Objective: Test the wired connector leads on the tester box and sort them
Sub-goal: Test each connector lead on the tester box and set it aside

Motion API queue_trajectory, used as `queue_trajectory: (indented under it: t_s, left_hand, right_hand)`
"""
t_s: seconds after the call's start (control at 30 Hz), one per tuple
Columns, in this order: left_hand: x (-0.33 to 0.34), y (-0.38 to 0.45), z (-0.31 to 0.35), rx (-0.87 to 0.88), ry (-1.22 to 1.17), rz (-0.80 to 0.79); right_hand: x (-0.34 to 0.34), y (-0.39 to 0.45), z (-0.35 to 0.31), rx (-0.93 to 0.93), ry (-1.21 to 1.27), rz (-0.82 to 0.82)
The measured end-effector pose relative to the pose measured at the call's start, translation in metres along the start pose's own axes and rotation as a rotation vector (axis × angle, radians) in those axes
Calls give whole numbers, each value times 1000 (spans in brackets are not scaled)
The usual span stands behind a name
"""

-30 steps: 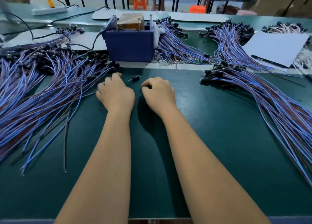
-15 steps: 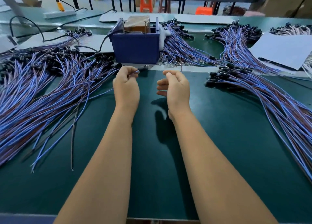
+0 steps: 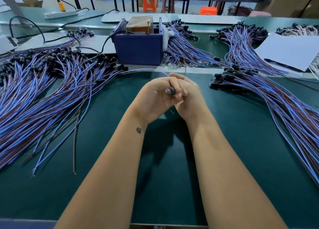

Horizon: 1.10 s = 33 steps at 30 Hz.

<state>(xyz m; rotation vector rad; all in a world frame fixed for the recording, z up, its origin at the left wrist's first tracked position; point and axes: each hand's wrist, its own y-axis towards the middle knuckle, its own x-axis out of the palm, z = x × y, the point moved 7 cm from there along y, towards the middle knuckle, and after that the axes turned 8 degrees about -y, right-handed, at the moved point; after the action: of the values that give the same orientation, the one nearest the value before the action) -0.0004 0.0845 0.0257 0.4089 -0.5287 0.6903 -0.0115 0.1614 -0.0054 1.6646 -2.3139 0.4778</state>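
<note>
Above the green bench mat [image 3: 107,159], between the big left pile of leads [image 3: 43,94] and the blue tester box [image 3: 138,50], the left hand [image 3: 153,99] and right hand [image 3: 188,97] pinched one lead's dark connector [image 3: 170,91], its wire [image 3: 143,71] seemingly light and limp, best gripped at the connector.

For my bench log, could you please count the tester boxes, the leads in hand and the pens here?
Dark blue plastic tester box: 1
Blue wired lead with dark connector, gripped by the left hand and the right hand: 1
Black pen on the white paper sheet: 1
Total: 3
</note>
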Motion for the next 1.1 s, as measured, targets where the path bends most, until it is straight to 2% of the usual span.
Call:
queue_trajectory:
  t_s: [0.1, 0.17, 0.3, 0.37, 0.5, 0.57, 0.83, 1.1]
  left_hand:
    - [-11, -2, 1, -44, -61, 25]
    - [-25, -1, 6, -18, -77, 129]
    - [-67, -8, 16, 95, 130, 591]
    - [-79, -11, 19, 147, 201, 740]
    - [-79, -11, 23, 225, 247, 767]
    - [-78, -14, 25, 245, 301, 775]
    - [-74, -14, 25, 217, 300, 709]
    - [-81, -14, 23, 212, 338, 782]
  right_hand:
    - [-3, 0, -1, -40, 31, -25]
    - [-3, 1, -3, -62, 112, -37]
    - [2, 2, -8, -118, 18, -56]
    - [9, -2, -8, -143, -127, -96]
    - [27, -7, 3, -186, -513, -151]
    - [31, -8, 6, -190, -602, -152]
    - [28, -6, 4, -264, -669, -44]
    - [26, -7, 2, -306, -735, 4]
